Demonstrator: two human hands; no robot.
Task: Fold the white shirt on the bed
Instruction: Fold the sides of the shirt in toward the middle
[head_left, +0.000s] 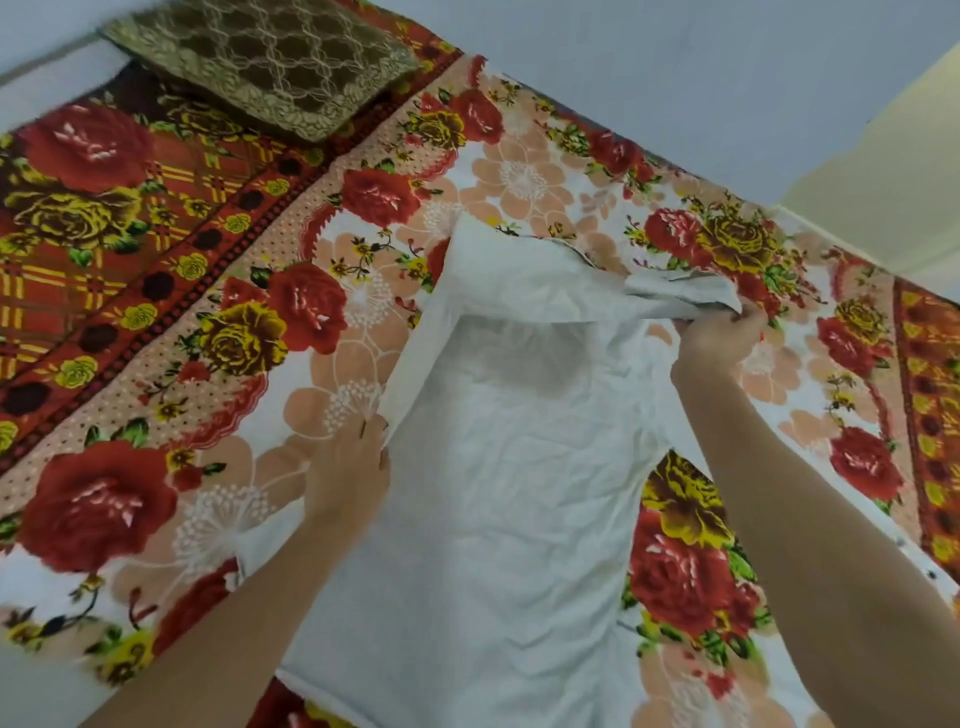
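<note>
The white shirt (498, 467) lies crumpled lengthwise on the flowered bedsheet (156, 493), its body running from the near edge toward the far side. Its far part is folded over and lifted, forming a raised flap. My left hand (350, 467) pinches the shirt's left edge about halfway up. My right hand (719, 332) grips the bunched far right end of the flap, near the collar or sleeve, and holds it off the sheet. Both forearms reach in from the bottom of the view.
A brown lace-covered pillow (270, 57) lies at the far left of the bed. A pale wall (727, 78) runs along the bed's far side. Bare sheet spreads to the left and right of the shirt.
</note>
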